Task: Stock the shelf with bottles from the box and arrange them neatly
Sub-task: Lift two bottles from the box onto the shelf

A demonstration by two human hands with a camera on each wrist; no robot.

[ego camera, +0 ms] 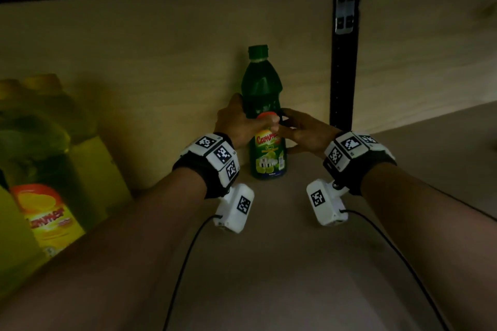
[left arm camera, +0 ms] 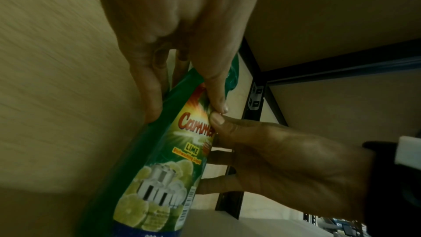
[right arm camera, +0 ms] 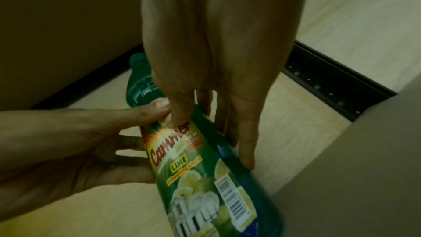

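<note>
The shelf [ego camera: 282,263] stretches pale and dim under my forearms, with a wooden back panel [ego camera: 148,43] behind it and a black metal upright [ego camera: 343,83] standing at the right of the bay. Off to my left, blurred at the edge, yellow dish-soap bottles [ego camera: 45,212] crowd together on the same shelf. Straight ahead, close to the back panel and just left of the upright, the green lime dishwashing-liquid bottle [ego camera: 265,115] stands upright on its base, label facing me, green cap on top. My left hand [ego camera: 236,122] wraps its left side, thumb across the top of the label and fingers curled round behind. My right hand [ego camera: 304,130] grips it from the right, thumb [right arm camera: 177,113] pressed on the label beside my left thumb [left arm camera: 218,96], the fingers reaching round the far side. Both hands are clamped on this one bottle, thumbs touching.
</note>
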